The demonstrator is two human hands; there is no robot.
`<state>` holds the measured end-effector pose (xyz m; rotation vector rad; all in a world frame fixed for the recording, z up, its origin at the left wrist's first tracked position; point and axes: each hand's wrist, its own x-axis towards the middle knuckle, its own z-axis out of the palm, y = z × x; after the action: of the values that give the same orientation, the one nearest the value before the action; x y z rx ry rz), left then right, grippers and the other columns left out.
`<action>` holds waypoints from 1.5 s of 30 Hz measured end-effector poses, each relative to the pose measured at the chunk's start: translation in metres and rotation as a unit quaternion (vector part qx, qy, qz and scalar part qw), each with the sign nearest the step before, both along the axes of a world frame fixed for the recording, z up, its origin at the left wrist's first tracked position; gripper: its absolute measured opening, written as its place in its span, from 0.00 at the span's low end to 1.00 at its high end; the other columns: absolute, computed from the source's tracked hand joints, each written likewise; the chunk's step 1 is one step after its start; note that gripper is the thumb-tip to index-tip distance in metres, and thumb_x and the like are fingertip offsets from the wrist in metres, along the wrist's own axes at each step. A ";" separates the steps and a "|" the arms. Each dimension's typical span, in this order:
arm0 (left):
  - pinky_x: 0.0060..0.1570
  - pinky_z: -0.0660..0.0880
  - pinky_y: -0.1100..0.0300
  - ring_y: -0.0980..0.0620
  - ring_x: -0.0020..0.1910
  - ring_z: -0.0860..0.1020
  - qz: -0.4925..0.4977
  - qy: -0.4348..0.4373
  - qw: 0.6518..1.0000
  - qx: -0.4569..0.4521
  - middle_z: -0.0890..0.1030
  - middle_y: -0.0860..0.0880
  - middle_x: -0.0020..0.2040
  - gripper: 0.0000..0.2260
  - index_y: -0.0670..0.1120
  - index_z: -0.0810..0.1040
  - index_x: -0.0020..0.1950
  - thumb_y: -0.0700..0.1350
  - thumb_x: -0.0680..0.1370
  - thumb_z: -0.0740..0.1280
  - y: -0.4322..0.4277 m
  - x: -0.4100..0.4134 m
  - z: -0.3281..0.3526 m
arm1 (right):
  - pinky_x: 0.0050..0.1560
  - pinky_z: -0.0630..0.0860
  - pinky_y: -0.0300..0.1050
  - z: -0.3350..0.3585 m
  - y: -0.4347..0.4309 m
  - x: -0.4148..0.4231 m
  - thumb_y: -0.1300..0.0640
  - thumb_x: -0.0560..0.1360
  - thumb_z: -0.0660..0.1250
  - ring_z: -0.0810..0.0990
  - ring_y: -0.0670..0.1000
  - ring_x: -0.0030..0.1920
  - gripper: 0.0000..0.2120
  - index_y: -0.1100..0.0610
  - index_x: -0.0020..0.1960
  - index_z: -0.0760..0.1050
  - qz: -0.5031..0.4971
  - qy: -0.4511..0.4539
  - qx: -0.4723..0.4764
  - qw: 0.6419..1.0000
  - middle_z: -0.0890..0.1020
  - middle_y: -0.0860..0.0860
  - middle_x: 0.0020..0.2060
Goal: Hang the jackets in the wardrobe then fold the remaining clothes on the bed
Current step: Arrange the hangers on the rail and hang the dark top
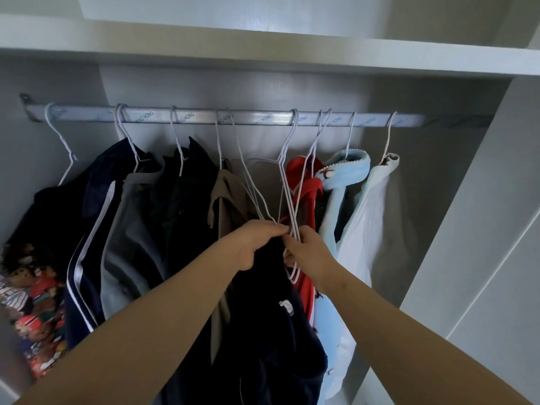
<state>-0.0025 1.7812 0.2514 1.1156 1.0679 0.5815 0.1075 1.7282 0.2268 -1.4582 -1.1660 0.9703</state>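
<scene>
Hanging step: left hand (254, 247) grips dark navy fabric jacket (271, 323), right hand (311, 254) pinches tangled white wire hangers (293, 200); I'd free one next.

I see the wardrobe (321, 92), grey back wall at centre, white shelf (380, 58) across the top, pale side panel (482, 214) at right, soft light.

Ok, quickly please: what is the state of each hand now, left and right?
Left hand: closed, gripping the top of the dark navy garment.
Right hand: closed, pinching the white wire hangers.
</scene>
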 end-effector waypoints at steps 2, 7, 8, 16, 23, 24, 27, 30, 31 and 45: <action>0.44 0.76 0.56 0.48 0.38 0.78 0.020 0.008 0.999 0.050 0.79 0.44 0.40 0.07 0.42 0.78 0.41 0.42 0.78 0.65 0.000 -0.001 -0.004 | 0.37 0.77 0.37 -0.001 -0.002 -0.001 0.60 0.79 0.61 0.77 0.48 0.36 0.04 0.60 0.50 0.68 -0.012 0.007 0.014 1.000 0.76 0.56 0.41; 0.61 0.73 0.50 0.41 0.57 0.76 0.080 0.046 0.993 0.077 0.78 0.39 0.56 0.09 0.40 0.80 0.53 0.43 0.77 0.67 0.008 -0.011 -0.002 | 0.46 0.77 0.50 -0.002 -0.006 0.001 0.65 0.76 0.61 0.76 0.50 0.33 0.06 0.57 0.43 0.67 -0.021 -0.052 0.034 0.998 0.77 0.53 0.31; 0.60 0.73 0.51 0.41 0.57 0.76 0.087 0.043 0.993 0.066 0.78 0.39 0.57 0.10 0.40 0.79 0.54 0.43 0.76 0.67 0.010 -0.016 -0.001 | 0.47 0.76 0.52 -0.002 -0.006 0.001 0.65 0.75 0.60 0.76 0.51 0.33 0.07 0.56 0.42 0.67 -0.018 -0.068 0.026 0.997 0.76 0.52 0.30; 0.58 0.73 0.51 0.44 0.51 0.77 0.062 0.047 0.989 0.129 0.79 0.43 0.45 0.08 0.44 0.79 0.41 0.44 0.78 0.64 0.005 -0.025 -0.002 | 0.32 0.72 0.38 0.006 -0.012 -0.011 0.56 0.79 0.61 0.71 0.47 0.27 0.08 0.57 0.42 0.71 0.029 0.084 -0.011 0.996 0.72 0.50 0.25; 0.45 0.71 0.70 0.59 0.43 0.76 -0.072 0.104 0.966 0.226 0.79 0.52 0.41 0.02 0.49 0.78 0.45 0.45 0.77 0.66 -0.019 -0.017 -0.016 | 0.28 0.72 0.39 0.012 -0.013 -0.009 0.50 0.82 0.53 0.69 0.48 0.22 0.16 0.58 0.40 0.69 0.011 0.145 -0.040 0.989 0.71 0.51 0.22; 0.44 0.71 0.71 0.59 0.42 0.76 -0.075 0.112 0.963 0.234 0.79 0.51 0.41 0.02 0.49 0.78 0.45 0.44 0.77 0.67 -0.019 -0.019 -0.016 | 0.29 0.73 0.41 0.013 -0.013 -0.008 0.51 0.82 0.55 0.70 0.49 0.22 0.15 0.58 0.42 0.69 -0.003 0.151 -0.043 0.988 0.71 0.52 0.23; 0.37 0.71 0.74 0.58 0.36 0.74 -0.061 0.102 0.965 0.233 0.76 0.50 0.38 0.03 0.45 0.77 0.42 0.41 0.76 0.67 -0.014 -0.024 -0.013 | 0.33 0.78 0.47 0.016 -0.015 -0.009 0.52 0.81 0.58 0.74 0.50 0.25 0.11 0.58 0.46 0.69 -0.018 0.162 -0.045 0.986 0.75 0.53 0.26; 0.38 0.70 0.73 0.58 0.36 0.73 -0.053 0.075 0.973 0.213 0.75 0.50 0.36 0.05 0.43 0.75 0.43 0.42 0.77 0.66 -0.013 -0.029 -0.008 | 0.32 0.77 0.45 0.020 -0.014 -0.011 0.50 0.80 0.59 0.75 0.51 0.30 0.11 0.58 0.47 0.72 0.012 0.178 -0.062 0.982 0.76 0.53 0.31; 0.42 0.72 0.71 0.57 0.38 0.75 -0.051 0.058 0.979 0.189 0.77 0.51 0.37 0.06 0.43 0.76 0.43 0.44 0.78 0.65 -0.014 -0.031 -0.007 | 0.31 0.76 0.43 0.021 -0.013 -0.012 0.50 0.79 0.60 0.75 0.51 0.30 0.12 0.59 0.48 0.72 0.023 0.189 -0.065 0.980 0.76 0.54 0.32; 0.39 0.70 0.68 0.57 0.37 0.74 -0.006 0.073 0.981 0.178 0.76 0.51 0.36 0.09 0.46 0.79 0.48 0.49 0.79 0.62 -0.018 -0.033 0.008 | 0.27 0.79 0.41 0.017 -0.005 -0.015 0.62 0.82 0.53 0.79 0.50 0.27 0.11 0.63 0.51 0.74 0.011 0.356 -0.066 0.932 0.79 0.56 0.29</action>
<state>-0.0359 1.7628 0.2594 1.4949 1.1066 0.7077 0.0921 1.7233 0.2435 -1.0392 -0.5880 1.4548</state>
